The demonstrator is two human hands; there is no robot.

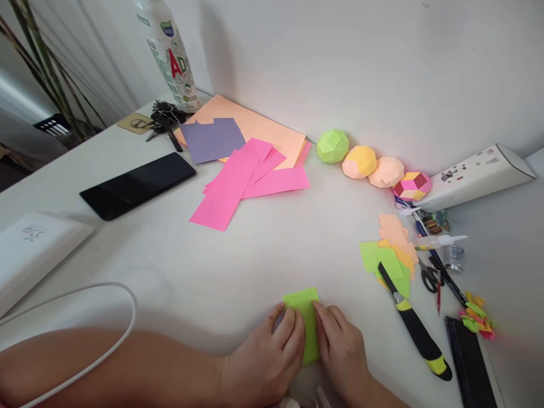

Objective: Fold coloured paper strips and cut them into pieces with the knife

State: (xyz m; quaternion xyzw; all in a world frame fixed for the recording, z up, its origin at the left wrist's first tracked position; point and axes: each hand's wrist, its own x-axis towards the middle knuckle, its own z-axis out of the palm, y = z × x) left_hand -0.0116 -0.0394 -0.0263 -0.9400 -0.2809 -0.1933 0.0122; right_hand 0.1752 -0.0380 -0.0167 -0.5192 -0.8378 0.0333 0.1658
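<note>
A small rectangle of bright green paper [311,328] lies on the white table near its front edge, between my two hands. My left hand [272,354] has its fingers curled and closed at the paper's left side, covering part of it. On the right edge of the sheet, my right hand [343,344] pinches with thumb and forefinger. The paper's top edge shows above the fingers, and the lower end is partly visible between the hands.
Right: a utility knife [414,326] touching green and orange paper pieces [393,226], scissors [430,279], pens. Behind: folded paper balls [332,146], pink strips [238,187], a purple sheet [212,141], keys [165,116], a bottle [170,56]. Left: a phone [138,186], a white power bank [38,249], a cable [134,306].
</note>
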